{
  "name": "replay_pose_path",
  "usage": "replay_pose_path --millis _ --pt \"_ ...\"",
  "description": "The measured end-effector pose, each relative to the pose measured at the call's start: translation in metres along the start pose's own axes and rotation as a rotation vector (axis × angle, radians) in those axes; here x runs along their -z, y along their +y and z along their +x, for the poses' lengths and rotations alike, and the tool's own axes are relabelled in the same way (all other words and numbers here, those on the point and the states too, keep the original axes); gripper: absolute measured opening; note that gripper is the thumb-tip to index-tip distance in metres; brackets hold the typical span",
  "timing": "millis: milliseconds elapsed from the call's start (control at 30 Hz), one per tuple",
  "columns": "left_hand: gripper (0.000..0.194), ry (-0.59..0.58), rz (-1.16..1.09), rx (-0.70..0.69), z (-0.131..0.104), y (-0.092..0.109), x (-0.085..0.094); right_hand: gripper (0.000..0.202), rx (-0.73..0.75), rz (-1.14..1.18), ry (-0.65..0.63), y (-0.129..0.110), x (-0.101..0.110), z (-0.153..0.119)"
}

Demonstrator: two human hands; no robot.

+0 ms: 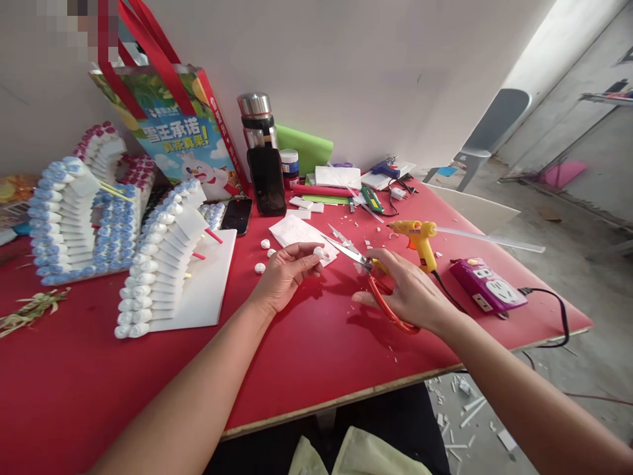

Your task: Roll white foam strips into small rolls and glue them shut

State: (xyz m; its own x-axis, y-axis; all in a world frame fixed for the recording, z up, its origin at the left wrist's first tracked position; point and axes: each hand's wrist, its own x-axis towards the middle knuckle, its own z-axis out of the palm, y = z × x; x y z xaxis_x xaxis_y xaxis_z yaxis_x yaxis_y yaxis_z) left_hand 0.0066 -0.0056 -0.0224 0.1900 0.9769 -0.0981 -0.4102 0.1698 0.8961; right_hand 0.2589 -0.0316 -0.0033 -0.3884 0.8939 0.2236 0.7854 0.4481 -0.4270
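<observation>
Between the thumb and fingers of my left hand (pixel 291 272) is a small white paper ball (pixel 319 252). My right hand (pixel 408 287) grips red-handled scissors (pixel 380 300); their blades are parted and point left, toward the left hand. Folded white paper (pixel 299 236) lies just behind the left hand. A few more white balls (pixel 260 268) rest on the table left of that hand. Right of the scissors stands a yellow glue gun (pixel 420 241) with a clear glue stick in its back.
A white curved model (pixel 163 264) on a board and a blue-white one (pixel 82 224) stand at left. Behind are a shopping bag (pixel 182 145), a thermos (pixel 257 119) and a phone (pixel 267 181). A purple power socket (pixel 489 287) sits near the right edge of the red table (pixel 306 369).
</observation>
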Motion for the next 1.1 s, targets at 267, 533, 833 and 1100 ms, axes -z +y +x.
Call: replay_pose_path --millis 267,533,833,1100 --pt "0.025 -0.024 0.009 -0.014 0.001 -0.004 0.0 0.051 0.012 -0.028 -0.008 -0.011 -0.012 0.003" --pt "0.025 -0.01 0.015 -0.01 0.001 -0.005 0.0 0.05 0.013 -0.045 0.021 -0.015 -0.015 0.003" --pt "0.021 -0.016 0.028 -0.019 0.001 -0.007 0.001 0.045 0.009 -0.018 0.047 -0.016 -0.018 0.002" --pt "0.018 -0.017 0.027 -0.007 0.001 -0.005 0.0 0.042 0.028 -0.012 0.066 -0.015 -0.018 0.0"
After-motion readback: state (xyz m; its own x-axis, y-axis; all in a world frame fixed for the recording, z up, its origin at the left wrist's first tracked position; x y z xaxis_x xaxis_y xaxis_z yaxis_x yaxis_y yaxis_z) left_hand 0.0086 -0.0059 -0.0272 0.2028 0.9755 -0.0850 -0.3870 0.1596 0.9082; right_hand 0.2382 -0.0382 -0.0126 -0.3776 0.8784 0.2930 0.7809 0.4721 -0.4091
